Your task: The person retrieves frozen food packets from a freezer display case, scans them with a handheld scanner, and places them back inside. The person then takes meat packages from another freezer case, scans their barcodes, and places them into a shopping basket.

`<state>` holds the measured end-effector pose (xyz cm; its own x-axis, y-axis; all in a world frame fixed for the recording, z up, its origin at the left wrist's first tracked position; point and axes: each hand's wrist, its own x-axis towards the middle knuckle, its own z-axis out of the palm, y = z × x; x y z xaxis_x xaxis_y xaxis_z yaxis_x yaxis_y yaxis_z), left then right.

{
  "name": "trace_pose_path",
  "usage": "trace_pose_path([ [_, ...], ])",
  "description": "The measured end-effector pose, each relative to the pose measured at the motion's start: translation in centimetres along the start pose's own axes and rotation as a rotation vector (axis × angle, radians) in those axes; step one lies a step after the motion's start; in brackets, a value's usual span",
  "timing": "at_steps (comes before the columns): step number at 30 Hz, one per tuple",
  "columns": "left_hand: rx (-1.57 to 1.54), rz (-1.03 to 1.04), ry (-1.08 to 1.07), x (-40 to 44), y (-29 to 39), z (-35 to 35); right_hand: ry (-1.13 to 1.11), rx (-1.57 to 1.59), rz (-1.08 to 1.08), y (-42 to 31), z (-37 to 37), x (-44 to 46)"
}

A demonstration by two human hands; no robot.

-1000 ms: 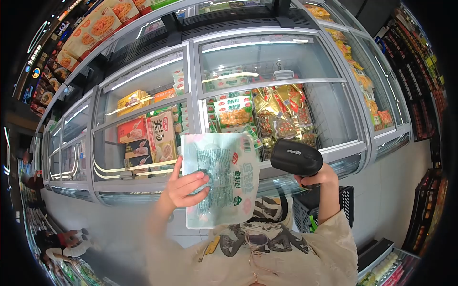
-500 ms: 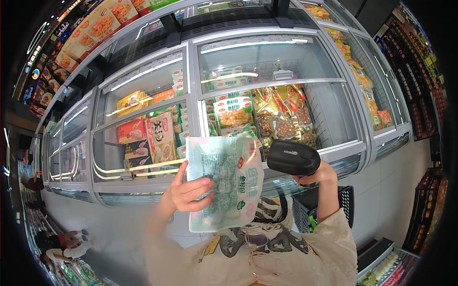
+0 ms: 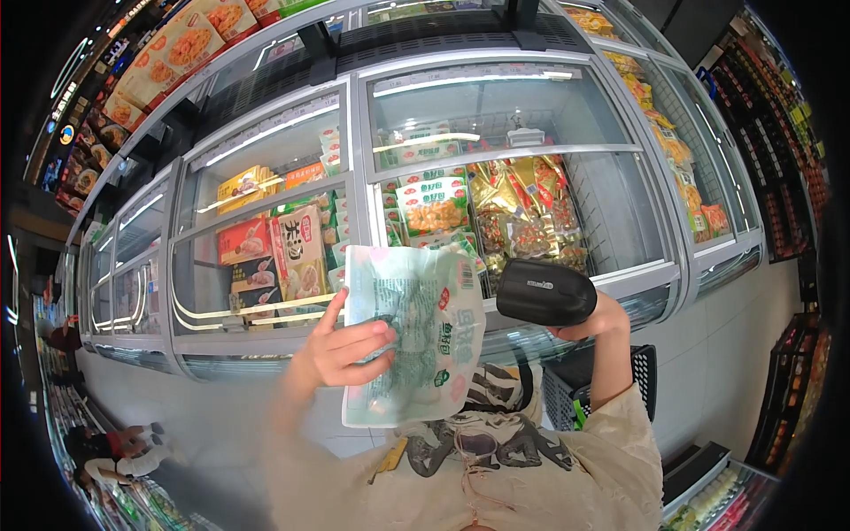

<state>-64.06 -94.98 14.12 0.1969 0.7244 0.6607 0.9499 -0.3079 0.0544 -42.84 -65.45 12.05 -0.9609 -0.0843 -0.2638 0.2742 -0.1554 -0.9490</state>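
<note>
Bearing "鱼籽包", apparently: pale packet (image 3: 418,354)

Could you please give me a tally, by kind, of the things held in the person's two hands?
Pale green package, in the left hand: 1
Black handheld scanner, in the right hand: 1
Total: 2

Pale green package (image 3: 414,350) with pink patches in left hand (image 3: 347,352), black scanner (image 3: 544,294) in right hand (image 3: 602,319), beige dark-patterned shirt (image 3: 575,473) below
</note>
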Motion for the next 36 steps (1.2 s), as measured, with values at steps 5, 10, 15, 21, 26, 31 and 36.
trace_pose_path([
  [5, -0.058, -0.033, -0.010, 0.5, -0.4, -0.9, -0.011, -0.119, 0.045, -1.3, 0.1, 0.1],
  [10, -0.072, -0.027, -0.036, 0.4, -0.3, -1.1, -0.050, -0.228, -0.028, -0.3, -0.4, 0.5],
  [15, -0.093, -0.014, -0.034, 0.5, -0.1, -0.8, -0.034, -0.271, -0.072, -0.2, -0.5, 0.6],
  [21, -0.093, -0.018, -0.023, 0.7, -0.1, -0.7, -0.017, -0.194, -0.015, -0.2, -0.5, 0.5],
  [26, -0.130, -0.040, -0.043, 1.1, -0.3, -1.1, -0.105, -0.166, 0.045, -0.3, -1.2, 0.8],
  [31, -0.206, -0.082, -0.028, 1.1, -0.8, -1.4, -0.144, -0.150, -0.030, -0.2, -1.3, 1.1],
  [36, -0.237, -0.097, -0.014, 1.0, -0.8, -1.6, -0.134, -0.202, -0.017, -0.2, -0.9, 1.2],
])
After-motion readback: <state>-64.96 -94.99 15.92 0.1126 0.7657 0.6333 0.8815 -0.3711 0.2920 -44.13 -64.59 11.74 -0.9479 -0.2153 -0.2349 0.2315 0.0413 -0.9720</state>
